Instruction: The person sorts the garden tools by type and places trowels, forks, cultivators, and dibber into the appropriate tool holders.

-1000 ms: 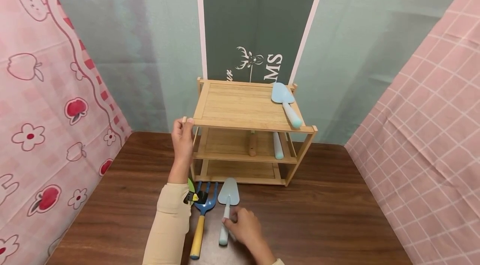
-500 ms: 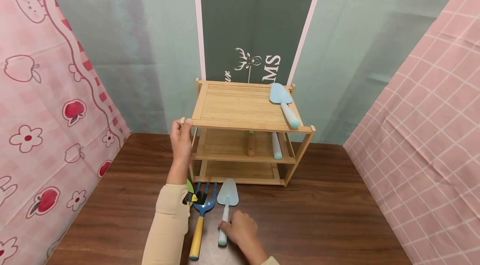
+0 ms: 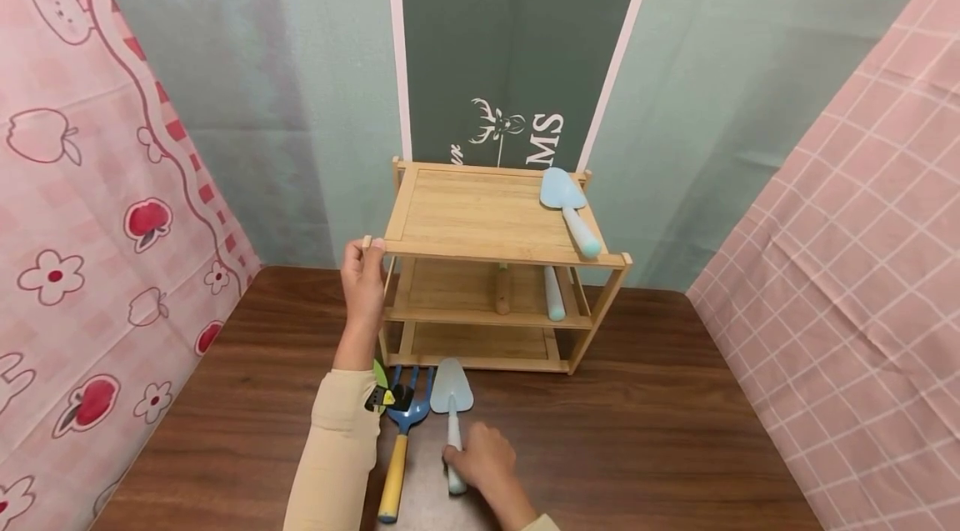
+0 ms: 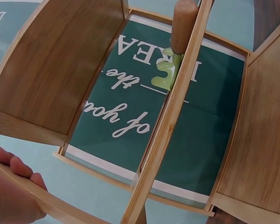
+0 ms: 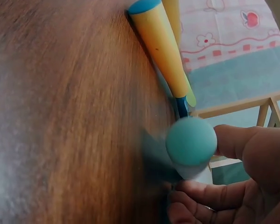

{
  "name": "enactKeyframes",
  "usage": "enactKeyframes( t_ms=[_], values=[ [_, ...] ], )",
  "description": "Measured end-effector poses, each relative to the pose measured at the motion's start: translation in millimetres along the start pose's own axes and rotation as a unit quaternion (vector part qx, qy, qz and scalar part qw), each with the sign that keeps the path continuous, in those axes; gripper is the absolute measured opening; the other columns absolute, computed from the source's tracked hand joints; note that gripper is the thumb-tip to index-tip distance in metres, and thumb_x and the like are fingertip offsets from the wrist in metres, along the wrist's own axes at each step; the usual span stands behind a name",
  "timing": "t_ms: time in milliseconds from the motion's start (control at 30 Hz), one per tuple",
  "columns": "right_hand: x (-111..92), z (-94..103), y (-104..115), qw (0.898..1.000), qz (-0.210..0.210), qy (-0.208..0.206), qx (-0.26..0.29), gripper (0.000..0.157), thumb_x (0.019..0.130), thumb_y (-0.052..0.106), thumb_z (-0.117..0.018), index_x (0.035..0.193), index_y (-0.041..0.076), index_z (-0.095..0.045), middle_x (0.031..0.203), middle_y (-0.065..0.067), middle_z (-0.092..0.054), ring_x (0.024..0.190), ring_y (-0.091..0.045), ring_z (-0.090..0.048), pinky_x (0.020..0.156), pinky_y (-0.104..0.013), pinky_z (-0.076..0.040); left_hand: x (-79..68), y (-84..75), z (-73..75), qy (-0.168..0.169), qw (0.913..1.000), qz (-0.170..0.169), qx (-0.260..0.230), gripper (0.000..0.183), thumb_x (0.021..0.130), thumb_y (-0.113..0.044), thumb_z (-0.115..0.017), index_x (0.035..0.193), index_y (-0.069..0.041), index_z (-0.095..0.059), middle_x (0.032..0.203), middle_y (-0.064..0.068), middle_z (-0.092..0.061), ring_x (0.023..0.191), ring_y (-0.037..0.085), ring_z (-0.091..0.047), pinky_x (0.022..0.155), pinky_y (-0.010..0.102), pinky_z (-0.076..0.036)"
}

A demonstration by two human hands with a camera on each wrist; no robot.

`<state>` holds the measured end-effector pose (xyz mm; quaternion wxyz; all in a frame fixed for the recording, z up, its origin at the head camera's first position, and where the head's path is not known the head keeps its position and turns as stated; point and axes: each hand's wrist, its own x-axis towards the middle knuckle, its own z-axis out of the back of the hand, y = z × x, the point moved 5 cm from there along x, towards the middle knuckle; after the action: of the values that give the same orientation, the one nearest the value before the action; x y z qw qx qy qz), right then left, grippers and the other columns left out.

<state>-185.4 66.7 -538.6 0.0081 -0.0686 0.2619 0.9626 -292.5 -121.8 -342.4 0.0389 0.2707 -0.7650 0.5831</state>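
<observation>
Pinching the pale trowel [image 3: 452, 398] by its handle, the right hand [image 3: 486, 458] held it low at the table [image 3: 637, 448], just right of the yellow-handled fork [image 3: 395, 473]. Beyond, the left hand [image 3: 362, 277] gripped the near left corner of the wooden rack [image 3: 472, 214]. Picking up seemed the step in hand; the next move probably called for a steady lift clear of the fork.

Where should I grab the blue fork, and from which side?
Probably by its yellow handle, from above at the near side: the handle is long, straight and points toward the person, while the prongs face the wooden rack.
</observation>
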Motion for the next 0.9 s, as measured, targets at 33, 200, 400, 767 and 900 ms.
enactKeyframes(
  t_ms=[33,200,400,767,900],
  values=[
    [-1,0.4,0,1.000,0.003,-0.005,0.007,0.034,0.073,0.036,-0.073,0.057,0.013,-0.052,0.054,0.000,-0.046,0.051,-0.018,-0.044,0.046,-0.037,-0.036,-0.6,-0.6,0.1,-0.001,1.0000,0.001,0.000,0.008,0.096,-0.009,-0.046,0.087,-0.010,-0.046,0.060,-0.003,-0.033,0.053,0.010,-0.029,0.053,0.027,-0.026],
    [-6,-1.8,-2,0.999,0.019,-0.016,0.042,0.040,0.069,0.035,-0.078,0.092,0.005,-0.064,0.073,-0.004,-0.054,0.061,-0.020,-0.050,0.052,-0.040,-0.041,-1.2,0.0,0.9,-0.003,1.0000,0.006,-0.003,0.008,0.096,-0.009,-0.046,0.088,-0.009,-0.046,0.060,-0.002,-0.033,0.054,0.010,-0.029,0.054,0.026,-0.026],
    [-15,-5.5,-4,0.998,0.039,-0.024,0.053,0.047,0.067,0.030,-0.081,0.096,-0.004,-0.065,0.083,-0.008,-0.048,0.062,-0.021,-0.050,0.051,-0.039,-0.042,-0.2,0.6,1.1,-0.006,0.9999,0.009,-0.010,0.009,0.096,-0.009,-0.046,0.087,-0.011,-0.046,0.059,-0.003,-0.033,0.054,0.011,-0.029,0.055,0.027,-0.026],
    [-23,5.6,-18,0.979,0.070,-0.160,0.100,0.035,0.064,0.005,-0.069,0.097,-0.003,-0.070,0.081,-0.012,-0.065,0.068,-0.021,-0.059,0.056,-0.035,-0.046,-1.0,-1.3,0.1,-0.005,1.0000,0.002,-0.005,0.008,0.096,-0.008,-0.046,0.088,-0.010,-0.046,0.061,-0.002,-0.033,0.056,0.014,-0.030,0.056,0.026,-0.028],
    [-27,8.7,-23,0.960,0.095,-0.232,0.123,0.034,0.064,-0.001,-0.072,0.098,-0.003,-0.070,0.083,-0.011,-0.066,0.073,-0.022,-0.062,0.061,-0.036,-0.049,-1.7,-2.1,-0.9,-0.006,1.0000,-0.002,-0.004,0.009,0.096,-0.008,-0.046,0.087,-0.010,-0.045,0.063,0.000,-0.035,0.058,0.012,-0.032,0.060,0.028,-0.029]
  ],
)
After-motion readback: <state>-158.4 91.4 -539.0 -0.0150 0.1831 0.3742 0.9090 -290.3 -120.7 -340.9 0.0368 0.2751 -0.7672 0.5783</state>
